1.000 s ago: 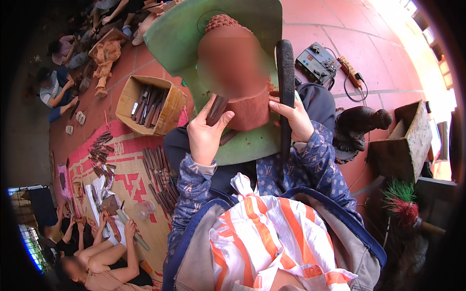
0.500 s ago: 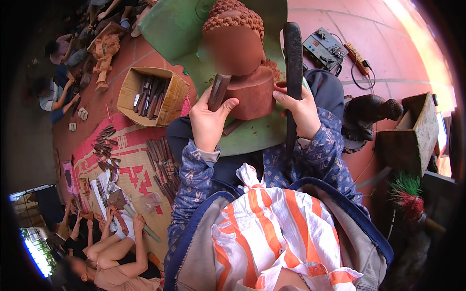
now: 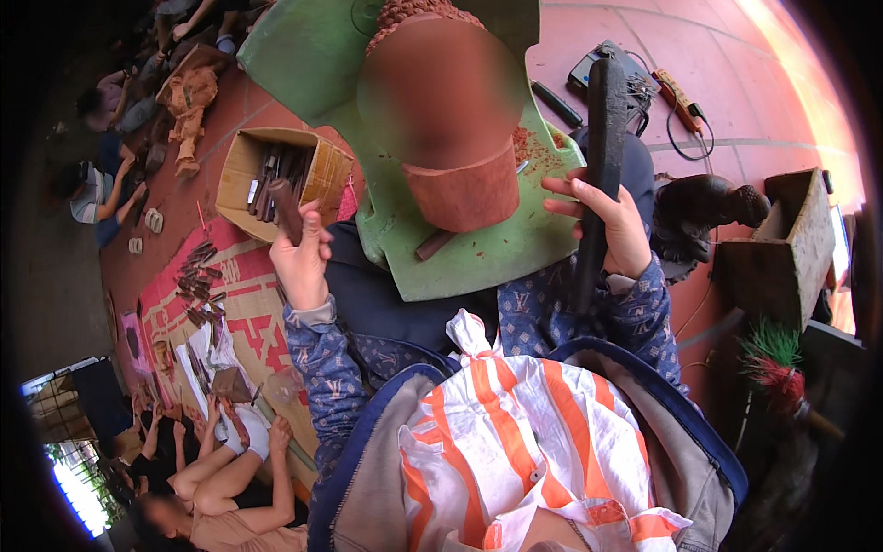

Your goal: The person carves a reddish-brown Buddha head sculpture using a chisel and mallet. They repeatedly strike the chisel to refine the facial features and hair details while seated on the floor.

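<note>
Left hand and right hand now stand farther from the carved head than a second ago. The worker's left hand grasps a brown handle; the right hand holds a dark bar, fingers partly extended. The carved head rests ahead, between both hands, on a green support. A cardboard box sits beyond the left hand.

- Over here, a carved head sits on the sheet, ahead of the hands.
- Left of it, tools in a cardboard box.
- Right, a statuette beside the wooden box.
</note>
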{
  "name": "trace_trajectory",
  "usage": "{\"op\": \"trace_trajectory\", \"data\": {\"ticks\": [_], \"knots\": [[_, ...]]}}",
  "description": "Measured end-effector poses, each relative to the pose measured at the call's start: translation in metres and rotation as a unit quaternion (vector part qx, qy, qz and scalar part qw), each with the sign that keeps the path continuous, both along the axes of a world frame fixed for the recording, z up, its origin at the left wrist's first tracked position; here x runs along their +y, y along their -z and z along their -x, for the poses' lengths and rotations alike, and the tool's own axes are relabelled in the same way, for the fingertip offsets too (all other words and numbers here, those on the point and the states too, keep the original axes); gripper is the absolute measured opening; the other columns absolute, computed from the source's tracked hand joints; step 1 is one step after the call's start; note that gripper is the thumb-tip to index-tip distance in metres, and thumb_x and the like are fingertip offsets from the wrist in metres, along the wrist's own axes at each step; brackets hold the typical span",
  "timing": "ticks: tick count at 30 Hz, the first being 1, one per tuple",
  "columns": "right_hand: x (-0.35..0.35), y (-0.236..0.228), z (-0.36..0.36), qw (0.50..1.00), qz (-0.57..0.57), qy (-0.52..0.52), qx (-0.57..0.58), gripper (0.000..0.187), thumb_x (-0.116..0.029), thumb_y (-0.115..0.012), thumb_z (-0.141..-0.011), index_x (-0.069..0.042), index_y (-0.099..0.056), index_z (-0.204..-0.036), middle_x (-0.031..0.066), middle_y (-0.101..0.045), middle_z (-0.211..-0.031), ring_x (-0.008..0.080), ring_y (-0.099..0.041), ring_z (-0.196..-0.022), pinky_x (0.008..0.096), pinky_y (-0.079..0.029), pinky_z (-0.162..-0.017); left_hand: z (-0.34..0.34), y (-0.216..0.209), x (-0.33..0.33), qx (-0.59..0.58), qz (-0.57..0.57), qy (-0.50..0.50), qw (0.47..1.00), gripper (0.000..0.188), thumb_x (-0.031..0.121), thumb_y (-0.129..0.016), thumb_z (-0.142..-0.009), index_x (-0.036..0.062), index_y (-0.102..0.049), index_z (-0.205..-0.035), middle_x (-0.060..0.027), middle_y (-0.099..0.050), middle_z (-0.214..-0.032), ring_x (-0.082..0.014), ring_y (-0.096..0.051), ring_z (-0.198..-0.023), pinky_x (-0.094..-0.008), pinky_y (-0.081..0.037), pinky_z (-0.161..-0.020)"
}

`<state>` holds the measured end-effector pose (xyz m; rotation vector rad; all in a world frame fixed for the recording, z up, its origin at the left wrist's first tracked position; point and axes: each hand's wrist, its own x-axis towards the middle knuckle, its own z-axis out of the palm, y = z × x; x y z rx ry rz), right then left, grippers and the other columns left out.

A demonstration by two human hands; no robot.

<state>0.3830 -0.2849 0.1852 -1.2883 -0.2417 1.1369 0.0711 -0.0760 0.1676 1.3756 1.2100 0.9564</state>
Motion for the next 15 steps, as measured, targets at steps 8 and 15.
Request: {"op": "trace_trajectory", "data": {"ticks": [8,15], "knots": [[-0.044,0.012,-0.021,0.991,0.038,0.001,-0.131,0.033,-0.025,-0.064,-0.090,-0.001,-0.053,-0.111,-0.0001,-0.052,-0.070,0.0070,-0.049,-0.052,0.0219,-0.041,-0.047,0.235,0.186,-0.015,0.289,0.148,-0.174,0.930,0.035,0.034,-0.053,-0.098,0.0024,-0.047,-0.110,-0.0050,-0.052,-0.066,-0.0137,-0.051,-0.049,-0.0281,-0.042,-0.043],[-0.066,-0.004,-0.023,0.867,-0.008,-0.196,-0.459,0.046,-0.024,-0.080,-0.077,0.001,-0.058,-0.107,0.0069,-0.058,-0.080,0.0147,-0.058,-0.066,0.0290,-0.047,-0.063,0.255,0.244,-0.090,0.625,0.215,-0.026,0.750,0.059,0.035,-0.062,-0.088,-0.0025,-0.042,-0.130,-0.0310,-0.059,-0.116,-0.0448,-0.057,-0.110,-0.0457,-0.045,-0.096]]}}
